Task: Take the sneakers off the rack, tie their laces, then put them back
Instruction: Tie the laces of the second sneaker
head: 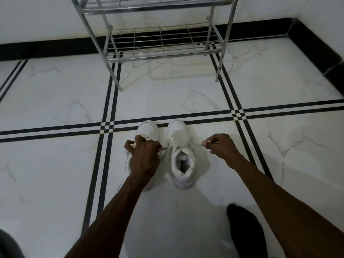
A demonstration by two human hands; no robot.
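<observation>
Chrome rack (160,45) beyond white sneakers (183,157)

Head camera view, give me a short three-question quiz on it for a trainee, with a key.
1. True or false: the two white lace-up sneakers are on the chrome wire shoe rack.
2. Which sneaker's white lace is being pulled? A. the left sneaker B. the right sneaker C. neither
3. Fill in: the right hand pinches one lace end, and the left hand pulls the other end across the ____ sneaker.

Key
1. False: both stand side by side on the white marble-look tiled floor, in front of the rack.
2. B: the lace runs from the right sneaker out to both hands.
3. left
</observation>
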